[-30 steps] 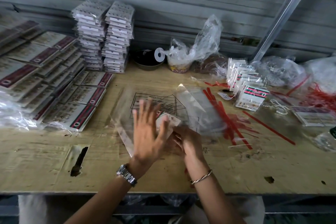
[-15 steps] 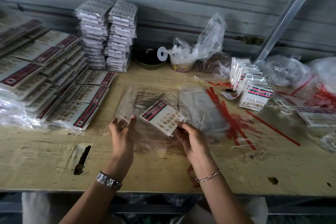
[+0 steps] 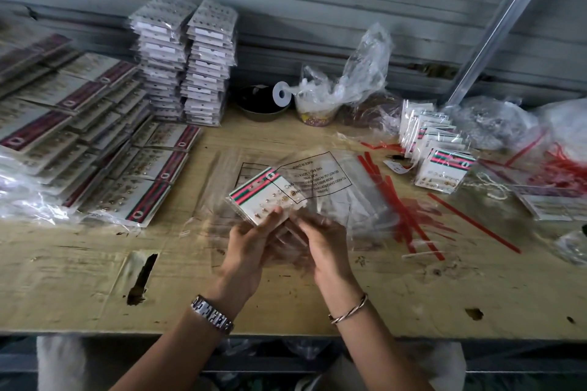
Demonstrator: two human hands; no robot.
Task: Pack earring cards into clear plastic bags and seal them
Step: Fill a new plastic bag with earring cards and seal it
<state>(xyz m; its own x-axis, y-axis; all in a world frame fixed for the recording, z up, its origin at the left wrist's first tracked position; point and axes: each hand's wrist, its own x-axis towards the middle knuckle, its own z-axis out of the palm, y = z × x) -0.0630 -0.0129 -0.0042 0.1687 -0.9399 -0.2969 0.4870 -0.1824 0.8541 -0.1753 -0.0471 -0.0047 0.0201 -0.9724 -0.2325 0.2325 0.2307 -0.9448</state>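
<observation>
A white earring card (image 3: 265, 195) with a red and green stripe is held above the middle of the wooden table (image 3: 79, 279). My left hand (image 3: 246, 249) pinches its near edge. A clear plastic bag (image 3: 317, 176) with black printed warning text overlaps the card's right side. My right hand (image 3: 320, 243) holds the bag's near end just right of the card. Motion blur hides whether the card sits inside the bag. More clear bags (image 3: 359, 206) lie flat on the table beneath.
Bagged cards (image 3: 95, 149) lie spread at the left, with two tall stacks (image 3: 185, 60) behind them. A row of earring cards (image 3: 435, 146) stands at the right beside red strips (image 3: 400, 200). A dark bowl (image 3: 262, 103) and crumpled plastic bags (image 3: 346, 76) sit at the back.
My left hand moved from the left onto the card and now pinches it. The printed clear bag has lifted up against the card's right side. My right hand shifted from the card to the bag.
</observation>
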